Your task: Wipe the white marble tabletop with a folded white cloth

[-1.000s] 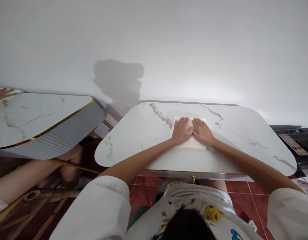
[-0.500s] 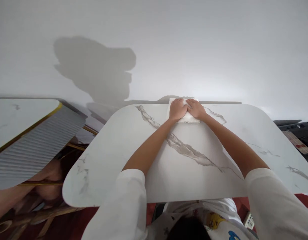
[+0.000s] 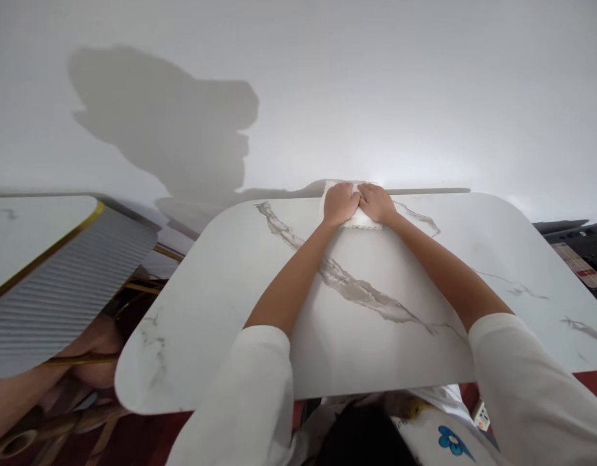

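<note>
A white cloth [image 3: 363, 221] with a scalloped edge lies at the far edge of a white marble-patterned table [image 3: 220, 272], close to the wall. My left hand [image 3: 341, 202] rests on the cloth's left part, fingers laid forward over it. Beside it my right hand [image 3: 377, 202] presses on the cloth's right part, its fingers angled toward the left hand. The thumbs come close together in the middle. Both palms face down, and both hands look flat rather than gripping.
A pale wall [image 3: 376, 84] rises behind the table. At the left stand another marble-topped piece [image 3: 31, 239] with a gold edge and ribbed side, and another person's bare limb [image 3: 21, 395]. Black equipment [image 3: 586, 249] sits at the far right.
The camera view has tilted slightly, and the shadow on the wall has shifted left and grown. Both hands and the cloth appear slightly higher in view, still together at the far edge.
</note>
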{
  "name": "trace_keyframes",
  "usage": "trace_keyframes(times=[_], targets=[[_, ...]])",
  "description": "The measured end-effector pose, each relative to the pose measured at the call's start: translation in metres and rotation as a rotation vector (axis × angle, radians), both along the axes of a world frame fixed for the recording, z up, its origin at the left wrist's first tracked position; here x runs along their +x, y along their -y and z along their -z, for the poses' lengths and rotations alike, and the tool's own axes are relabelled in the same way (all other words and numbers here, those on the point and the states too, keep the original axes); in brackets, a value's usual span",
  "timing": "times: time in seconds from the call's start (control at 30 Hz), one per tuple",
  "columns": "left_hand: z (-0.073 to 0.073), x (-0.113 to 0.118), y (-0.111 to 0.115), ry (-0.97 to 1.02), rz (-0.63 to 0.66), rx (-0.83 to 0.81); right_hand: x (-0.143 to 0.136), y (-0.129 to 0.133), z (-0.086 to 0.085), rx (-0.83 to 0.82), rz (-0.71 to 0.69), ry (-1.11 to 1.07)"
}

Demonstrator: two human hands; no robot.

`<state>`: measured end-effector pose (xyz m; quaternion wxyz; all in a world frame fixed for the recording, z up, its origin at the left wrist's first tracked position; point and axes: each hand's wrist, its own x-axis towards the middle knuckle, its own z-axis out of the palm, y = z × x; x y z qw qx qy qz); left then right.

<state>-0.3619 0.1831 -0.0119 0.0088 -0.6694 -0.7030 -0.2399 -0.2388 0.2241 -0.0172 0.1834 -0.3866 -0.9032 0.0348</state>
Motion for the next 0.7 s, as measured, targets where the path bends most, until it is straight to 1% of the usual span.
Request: trace_keyframes(times=[0.1, 0.23, 0.33, 0.47, 0.57, 0.7], targets=[[0.001, 0.003, 0.008, -0.072, 0.009, -0.008, 0.003, 0.009, -0.001, -0.015, -0.005, 0.023], [0.005, 0.009, 0.034, -0.102, 0.0, -0.022, 0.011, 0.037, -0.001, -0.05, -0.005, 0.063], [0.009, 0.014, 0.062, -0.097, -0.003, -0.042, 0.018, 0.066, 0.001, -0.064, -0.006, 0.075], [0.011, 0.019, 0.104, -0.073, 0.03, -0.047, 0.029, 0.105, 0.004, -0.055, -0.038, 0.069], [0.01, 0.022, 0.133, -0.049, 0.044, -0.075, 0.036, 0.134, 0.004, -0.044, -0.063, 0.053], [0.005, 0.028, 0.172, -0.049, 0.062, -0.141, 0.046, 0.176, 0.001, -0.027, -0.062, 0.054]])
